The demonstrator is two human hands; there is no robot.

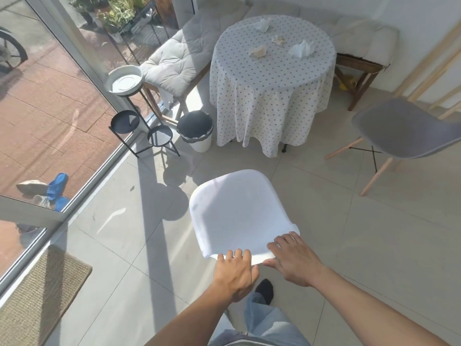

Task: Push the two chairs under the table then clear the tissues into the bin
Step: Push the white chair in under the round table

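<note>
1. Currently my left hand (235,273) and right hand (295,260) both sit on the top edge of the white chair (239,211) backrest. Fingers (239,254) drape over the rim, thumbs behind; I read this as a light hold on the backrest, not a hard clench (how far the fingers curl over the front I cannot tell).

2. Risk at the grip: both hands sit toward the right of the rim. An uneven push could swivel the chair rather than send it straight.

3. Risk at the chair: its legs are hidden beneath the seat. Pushing high on the backrest may tip it forward if a leg catches a tile joint.

4. Risk along the path: the white chair stands well apart from the table (273,58), which lies ahead and slightly right. The bin (195,131) stands just beside the hanging cloth on the left; drifting left would knock it.

5. Risk at the table: the tablecloth (269,113) hangs nearly to the floor. The seat could drag it and scatter the tissues (301,49) lying on top.

6. The grey chair (404,128) stands off to the right, not yet pushed in; the tissues remain uncollected.
</note>
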